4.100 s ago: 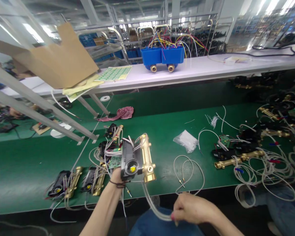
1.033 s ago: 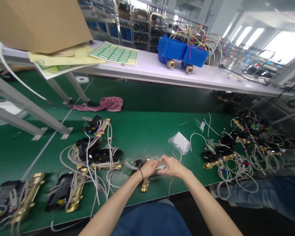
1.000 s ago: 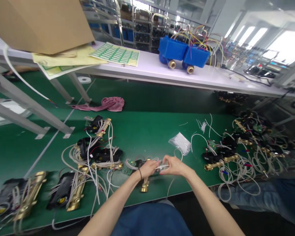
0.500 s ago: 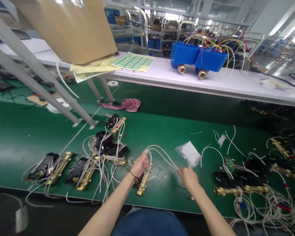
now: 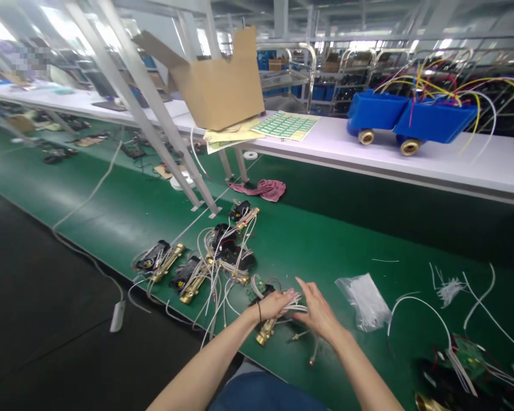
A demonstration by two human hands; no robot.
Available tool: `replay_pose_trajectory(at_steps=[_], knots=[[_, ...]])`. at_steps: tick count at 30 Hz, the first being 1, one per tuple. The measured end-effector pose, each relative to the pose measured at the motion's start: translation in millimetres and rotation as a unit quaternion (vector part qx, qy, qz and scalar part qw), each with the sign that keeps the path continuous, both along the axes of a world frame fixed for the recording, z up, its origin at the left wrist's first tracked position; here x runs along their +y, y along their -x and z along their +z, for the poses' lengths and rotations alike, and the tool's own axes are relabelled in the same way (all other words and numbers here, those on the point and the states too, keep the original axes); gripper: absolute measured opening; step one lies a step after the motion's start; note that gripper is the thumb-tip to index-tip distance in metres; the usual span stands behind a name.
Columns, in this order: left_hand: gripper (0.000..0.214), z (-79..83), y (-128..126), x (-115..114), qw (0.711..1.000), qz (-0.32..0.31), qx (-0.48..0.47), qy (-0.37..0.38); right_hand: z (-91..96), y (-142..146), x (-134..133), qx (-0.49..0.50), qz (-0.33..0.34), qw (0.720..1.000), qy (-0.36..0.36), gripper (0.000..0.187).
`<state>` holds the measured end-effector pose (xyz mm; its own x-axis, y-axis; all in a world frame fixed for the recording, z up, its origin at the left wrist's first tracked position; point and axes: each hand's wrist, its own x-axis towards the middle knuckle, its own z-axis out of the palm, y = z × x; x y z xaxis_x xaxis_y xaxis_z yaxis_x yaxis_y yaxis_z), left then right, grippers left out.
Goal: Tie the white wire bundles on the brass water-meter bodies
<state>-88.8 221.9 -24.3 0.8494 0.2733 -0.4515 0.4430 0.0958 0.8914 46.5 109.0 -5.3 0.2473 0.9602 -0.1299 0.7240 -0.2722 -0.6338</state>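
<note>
My left hand (image 5: 277, 303) is closed on a small bundle of white cables (image 5: 298, 307), just above a brass valve body (image 5: 264, 331) with a black housing (image 5: 263, 294) that lies on the green bench. My right hand (image 5: 319, 313) is on the other side of the cable bundle, thumb and fingers apart, close to the looped cable ends. Whether it touches them I cannot tell. Two cable ends (image 5: 312, 359) lie below the hands. To the left are several similar brass-and-black units (image 5: 192, 279) with coiled white cables.
A clear plastic bag with white pieces (image 5: 366, 302) lies right of my hands, beside loose white ties (image 5: 449, 291). A pink cloth (image 5: 270, 189) lies farther back. The raised shelf (image 5: 325, 148) bears a cardboard box (image 5: 227, 91), label sheets (image 5: 285, 124) and blue housings (image 5: 432, 117).
My view has turned left. My right hand has let go of the stretched cables and moved in beside my left; the long loop is now gathered into a short bundle.
</note>
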Motion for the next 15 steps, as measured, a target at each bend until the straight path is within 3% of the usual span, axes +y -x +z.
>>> replay_pose_trajectory(at_steps=[2, 5, 6, 8, 15], knots=[[0.059, 1.2, 4, 5, 0.999, -0.011, 0.002, 0.05, -7.6, 0, 7, 0.009, 0.025, 1.0, -0.013, 0.065], [0.058, 3.3, 9, 10, 0.995, -0.027, -0.015, 0.09, -14.2, 3, 20, 0.018, 0.055, 0.998, 0.029, 0.014], [0.057, 4.8, 10, 12, 0.995, -0.034, -0.024, 0.089, -15.1, 4, 24, 0.016, 0.058, 0.997, 0.05, 0.01], [0.052, 9.3, 10, 16, 0.994, -0.059, -0.042, 0.084, -14.8, 6, 28, 0.003, 0.048, 0.995, 0.082, 0.023], [0.033, 22.5, 2, 23, 0.986, -0.146, -0.059, 0.061, 4.6, 13, 30, -0.079, -0.019, 0.992, 0.097, 0.034]])
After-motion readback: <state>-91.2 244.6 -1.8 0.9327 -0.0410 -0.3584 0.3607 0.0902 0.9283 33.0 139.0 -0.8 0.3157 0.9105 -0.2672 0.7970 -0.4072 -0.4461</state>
